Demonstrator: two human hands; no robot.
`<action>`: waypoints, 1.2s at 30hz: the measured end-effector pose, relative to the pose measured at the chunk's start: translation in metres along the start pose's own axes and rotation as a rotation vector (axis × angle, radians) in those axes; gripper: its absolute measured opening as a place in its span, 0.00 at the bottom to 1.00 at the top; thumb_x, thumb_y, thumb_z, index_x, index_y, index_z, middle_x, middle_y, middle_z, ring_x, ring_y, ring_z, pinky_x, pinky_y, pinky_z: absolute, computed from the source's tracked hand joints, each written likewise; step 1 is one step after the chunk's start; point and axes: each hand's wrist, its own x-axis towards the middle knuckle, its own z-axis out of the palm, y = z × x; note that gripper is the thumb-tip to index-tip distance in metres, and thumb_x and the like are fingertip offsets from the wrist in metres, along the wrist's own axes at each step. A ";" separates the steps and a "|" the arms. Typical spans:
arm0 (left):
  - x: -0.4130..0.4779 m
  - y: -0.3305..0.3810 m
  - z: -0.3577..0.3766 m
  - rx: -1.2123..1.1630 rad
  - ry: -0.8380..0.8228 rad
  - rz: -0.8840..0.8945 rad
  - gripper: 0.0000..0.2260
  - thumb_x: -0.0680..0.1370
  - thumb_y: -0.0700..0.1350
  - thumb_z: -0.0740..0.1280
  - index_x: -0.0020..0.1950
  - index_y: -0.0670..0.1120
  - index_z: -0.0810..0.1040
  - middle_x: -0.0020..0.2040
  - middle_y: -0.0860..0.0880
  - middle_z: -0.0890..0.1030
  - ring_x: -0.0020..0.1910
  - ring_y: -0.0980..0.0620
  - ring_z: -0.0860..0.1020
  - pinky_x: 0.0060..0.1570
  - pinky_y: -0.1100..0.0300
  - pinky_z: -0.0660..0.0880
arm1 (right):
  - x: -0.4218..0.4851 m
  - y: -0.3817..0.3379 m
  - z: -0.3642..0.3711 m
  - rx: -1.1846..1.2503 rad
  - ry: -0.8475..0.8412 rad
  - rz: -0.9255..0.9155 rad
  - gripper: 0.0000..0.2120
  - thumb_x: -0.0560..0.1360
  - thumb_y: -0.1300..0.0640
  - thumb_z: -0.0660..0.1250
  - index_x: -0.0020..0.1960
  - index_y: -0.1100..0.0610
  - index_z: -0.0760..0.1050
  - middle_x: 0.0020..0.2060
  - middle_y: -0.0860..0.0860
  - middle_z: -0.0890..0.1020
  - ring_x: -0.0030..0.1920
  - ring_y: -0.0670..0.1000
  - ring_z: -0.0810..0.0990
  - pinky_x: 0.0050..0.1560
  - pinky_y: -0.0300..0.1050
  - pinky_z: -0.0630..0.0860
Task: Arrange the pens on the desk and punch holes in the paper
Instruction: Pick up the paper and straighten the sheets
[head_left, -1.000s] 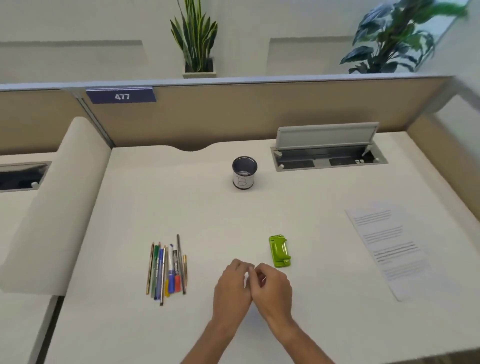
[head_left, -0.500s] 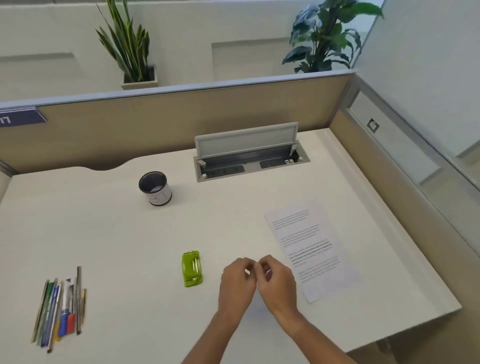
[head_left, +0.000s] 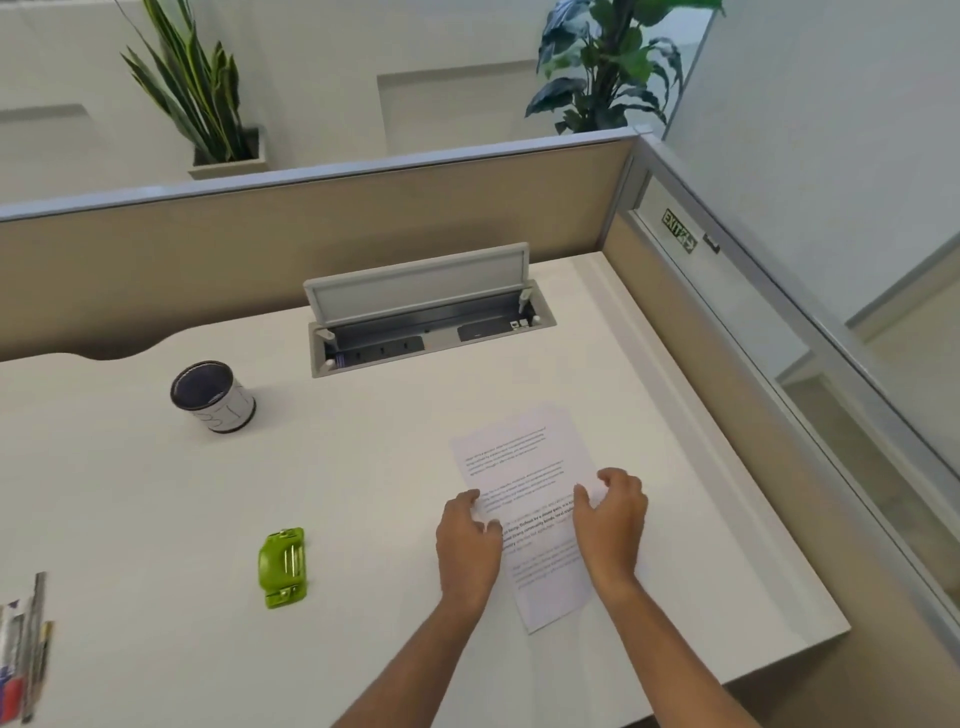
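Paper (head_left: 519, 457), hands now unclasped, left hand (head_left: 467, 551) fingers (head_left: 464, 503) pinching its edge, right hand (head_left: 610, 530) grip unclear

We are reading only one sign here: the EXIT sign (head_left: 678, 231), green letters with a small mark after them that we are not making out, showing on the glass strip of the side partition (head_left: 737, 306) on the right (the word is running tilted, sloping down toward the right). On the paper (head_left: 519, 457) we are seeing several blocks of printed lines, one of them bolder, but the letters are coming out too small to read. Thin dark strokes are showing on the white wall of the cup (head_left: 226, 413), forming nothing legible. The pens (head_left: 23, 654) are blurring too much for any brand.
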 end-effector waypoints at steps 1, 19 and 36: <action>0.000 0.002 0.003 0.032 -0.007 0.002 0.24 0.82 0.39 0.71 0.78 0.47 0.75 0.73 0.49 0.78 0.60 0.48 0.83 0.67 0.49 0.80 | 0.006 0.003 -0.001 -0.051 -0.026 0.039 0.22 0.77 0.56 0.77 0.68 0.59 0.76 0.64 0.58 0.78 0.65 0.62 0.75 0.63 0.58 0.76; 0.006 -0.006 0.016 0.291 -0.156 0.094 0.39 0.76 0.44 0.76 0.84 0.51 0.64 0.86 0.54 0.59 0.76 0.45 0.64 0.72 0.58 0.69 | 0.034 0.015 0.004 0.085 -0.284 0.286 0.31 0.67 0.64 0.84 0.65 0.60 0.74 0.60 0.58 0.81 0.55 0.60 0.81 0.52 0.49 0.78; 0.027 -0.019 -0.012 0.108 -0.069 0.026 0.40 0.75 0.44 0.82 0.83 0.46 0.67 0.80 0.48 0.71 0.74 0.41 0.72 0.76 0.44 0.73 | 0.017 0.025 -0.021 0.152 -0.325 0.104 0.14 0.74 0.67 0.74 0.58 0.56 0.85 0.49 0.49 0.87 0.52 0.57 0.87 0.51 0.49 0.83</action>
